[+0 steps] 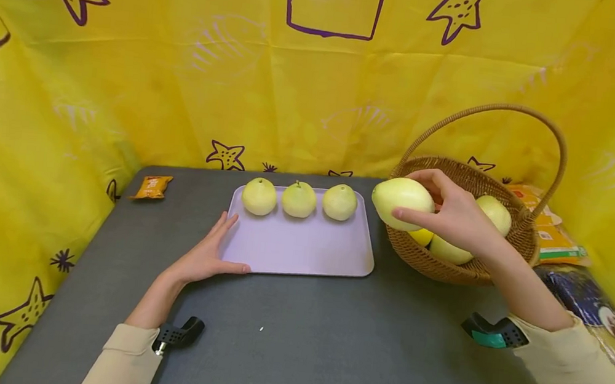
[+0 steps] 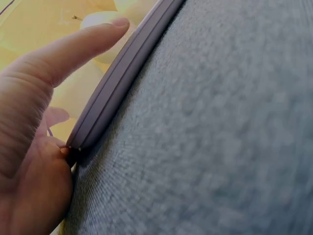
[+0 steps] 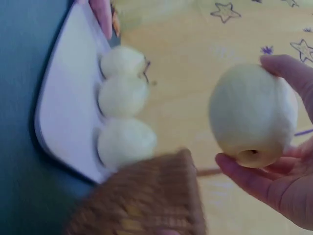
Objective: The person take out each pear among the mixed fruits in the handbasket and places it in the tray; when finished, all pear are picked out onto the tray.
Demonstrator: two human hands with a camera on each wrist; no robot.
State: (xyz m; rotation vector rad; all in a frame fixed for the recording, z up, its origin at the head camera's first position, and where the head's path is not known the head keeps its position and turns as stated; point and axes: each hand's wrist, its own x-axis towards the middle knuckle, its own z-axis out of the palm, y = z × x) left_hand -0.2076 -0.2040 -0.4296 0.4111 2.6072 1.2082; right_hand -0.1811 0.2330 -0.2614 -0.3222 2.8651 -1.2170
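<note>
In the head view my right hand (image 1: 452, 215) grips a pale yellow-green pear (image 1: 403, 202) in the air above the basket's left side. The right wrist view shows the hollowed end of this pear (image 3: 253, 115) between thumb and fingers. Three similar pears, one of them the middle pear (image 1: 299, 199), stand in a row along the back of a lilac tray (image 1: 302, 247). My left hand (image 1: 207, 256) lies at the tray's left front corner, fingers spread along the edge. In the left wrist view its thumb (image 2: 73, 51) extends straight over the rim.
A wicker basket (image 1: 470, 177) with a tall handle stands right of the tray, holding more pears (image 1: 494, 215) and a yellow fruit (image 1: 421, 236). Packages (image 1: 556, 231) lie beyond it. A small orange packet (image 1: 152, 187) sits back left. Yellow cloth (image 1: 184, 81) surrounds the grey table (image 1: 298, 346).
</note>
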